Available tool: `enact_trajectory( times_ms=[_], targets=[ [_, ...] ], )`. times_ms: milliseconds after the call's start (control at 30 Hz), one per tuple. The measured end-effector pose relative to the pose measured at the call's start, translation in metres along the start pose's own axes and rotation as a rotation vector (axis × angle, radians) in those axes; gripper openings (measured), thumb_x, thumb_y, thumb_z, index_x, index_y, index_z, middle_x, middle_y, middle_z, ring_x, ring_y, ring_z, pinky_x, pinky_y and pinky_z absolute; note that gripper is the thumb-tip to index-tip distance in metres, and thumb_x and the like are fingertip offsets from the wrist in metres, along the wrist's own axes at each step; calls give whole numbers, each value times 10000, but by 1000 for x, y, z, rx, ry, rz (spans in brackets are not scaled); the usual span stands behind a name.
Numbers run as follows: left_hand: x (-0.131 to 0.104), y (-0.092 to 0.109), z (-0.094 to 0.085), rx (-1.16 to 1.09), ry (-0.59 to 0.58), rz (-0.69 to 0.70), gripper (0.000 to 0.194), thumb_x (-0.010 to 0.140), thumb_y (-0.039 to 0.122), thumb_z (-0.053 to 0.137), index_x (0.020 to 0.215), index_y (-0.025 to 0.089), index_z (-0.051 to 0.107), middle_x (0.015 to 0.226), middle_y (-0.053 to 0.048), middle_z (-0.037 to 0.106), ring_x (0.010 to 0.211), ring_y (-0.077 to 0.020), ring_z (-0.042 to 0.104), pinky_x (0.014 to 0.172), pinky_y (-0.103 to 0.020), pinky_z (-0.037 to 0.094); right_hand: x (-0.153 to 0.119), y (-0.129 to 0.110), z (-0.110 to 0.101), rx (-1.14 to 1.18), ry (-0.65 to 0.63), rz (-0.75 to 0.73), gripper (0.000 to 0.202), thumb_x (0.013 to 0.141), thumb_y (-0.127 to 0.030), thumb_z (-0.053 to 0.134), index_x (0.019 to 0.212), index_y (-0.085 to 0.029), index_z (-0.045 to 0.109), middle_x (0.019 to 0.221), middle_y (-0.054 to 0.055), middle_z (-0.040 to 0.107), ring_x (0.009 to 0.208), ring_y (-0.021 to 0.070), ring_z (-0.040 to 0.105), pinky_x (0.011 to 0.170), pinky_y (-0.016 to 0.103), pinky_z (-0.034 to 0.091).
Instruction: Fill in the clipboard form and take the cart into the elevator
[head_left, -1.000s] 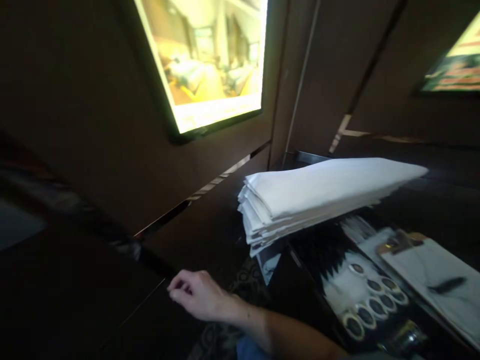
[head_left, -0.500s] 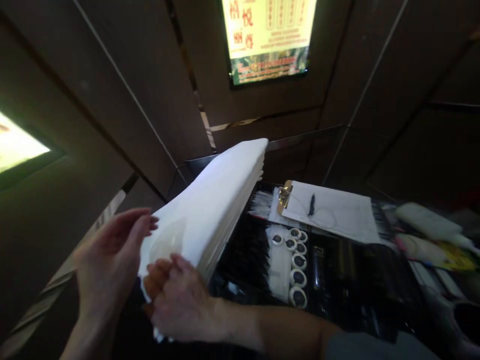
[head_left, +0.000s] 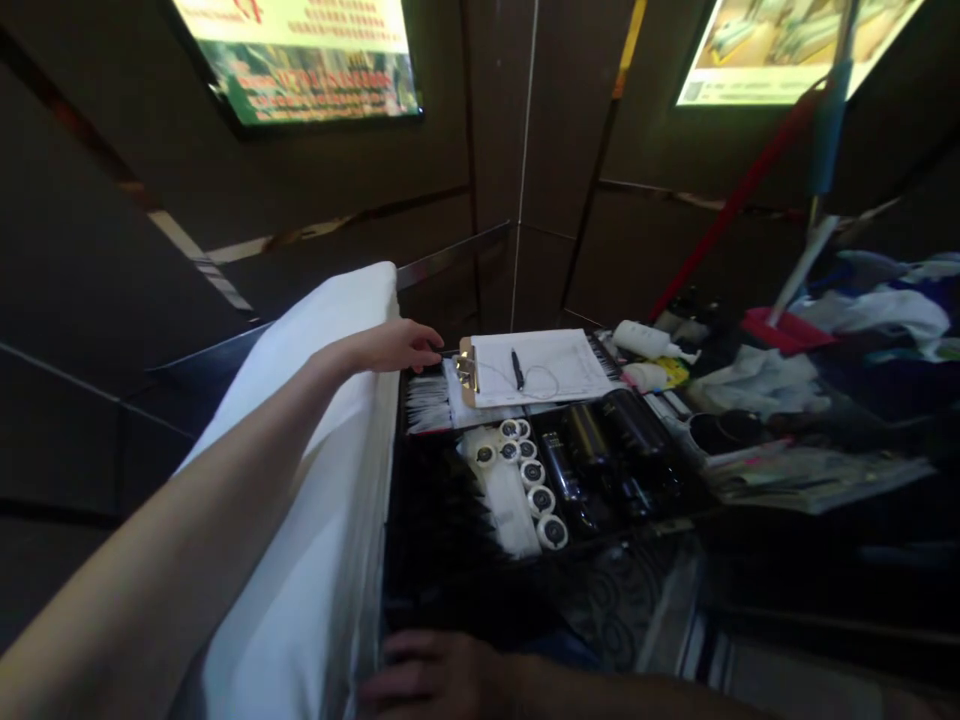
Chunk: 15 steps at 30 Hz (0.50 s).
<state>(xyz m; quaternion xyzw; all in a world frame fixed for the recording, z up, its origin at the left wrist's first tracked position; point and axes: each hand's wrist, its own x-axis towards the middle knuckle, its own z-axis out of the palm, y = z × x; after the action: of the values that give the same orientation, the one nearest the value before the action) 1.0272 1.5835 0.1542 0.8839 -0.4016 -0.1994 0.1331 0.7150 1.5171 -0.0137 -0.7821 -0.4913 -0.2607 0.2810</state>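
1. The stack of folded white linens (head_left: 360,430) runs from the bottom of the frame, left of centre, up to the middle, its layered edge facing right.
2. The left hand (head_left: 401,347) is at the stack's far right corner, near the middle of the frame, its forearm slanting across the linens from the lower left. Its fingers are loosely bent and part open, with nothing visible in its grasp.
3. The right hand (head_left: 450,675) is low in the frame, just right of the stack's near edge, fingers pointing left towards it. It is dim there, so how far it is open and whether it grips the linens cannot be told.
4. Right of the stack, a black tray (head_left: 681,526) carries white packets (head_left: 427,402), round white-rimmed pieces (head_left: 553,532) and dark cylinders (head_left: 589,437).
5. Along the tray's far side lies a clipboard (head_left: 551,362) with a black pen (head_left: 517,370) across its paper.
6. Farther right are a white bottle (head_left: 645,340), crumpled plastic (head_left: 772,385) and a slanting red handle (head_left: 735,205).
7. Lit panels (head_left: 322,90) glow on the dark wall (head_left: 420,165), upper left and upper right.
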Motion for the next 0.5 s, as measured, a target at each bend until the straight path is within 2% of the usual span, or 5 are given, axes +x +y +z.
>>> enact_trajectory(
  times_ms=[67,133,233,400,500],
  targets=[
    [27,-9,2,43,-36,7,544,873,393,483,1303,79,595,983,-100,741,818,-177,683,736,-243,481,-25,3,-15,-40,-9,307,235,972,-281,492,1157,-205,616,1278,45,663,1166,152,606,1080,301,490],
    [51,-18,7,93,-52,14,525,877,385,494,1289,80,608,985,-102,745,809,-174,686,734,-239,467,-50,6,-29,-132,-71,639,298,947,-182,477,1227,-163,577,1322,116,623,1208,195,592,1054,361,522],
    [74,-27,19,148,-43,46,499,888,401,501,1266,103,632,938,-81,751,837,-175,680,748,-234,443,-79,14,-39,-245,-119,918,392,945,-158,473,1334,-160,511,1343,153,597,1232,227,591,1019,415,554],
    [78,-28,46,293,-83,129,386,886,319,539,1199,156,695,1022,-68,740,841,-168,653,745,-235,417,-90,35,-31,-238,-343,889,486,894,-141,553,1377,-123,506,1258,177,647,1119,291,656,938,445,597],
    [74,-20,60,295,-164,183,274,881,257,563,1028,123,751,919,-73,742,782,-156,634,706,-240,411,-84,45,-25,-244,-407,841,496,846,-146,657,1325,-82,548,1182,195,674,1014,302,688,840,409,627]
  ],
)
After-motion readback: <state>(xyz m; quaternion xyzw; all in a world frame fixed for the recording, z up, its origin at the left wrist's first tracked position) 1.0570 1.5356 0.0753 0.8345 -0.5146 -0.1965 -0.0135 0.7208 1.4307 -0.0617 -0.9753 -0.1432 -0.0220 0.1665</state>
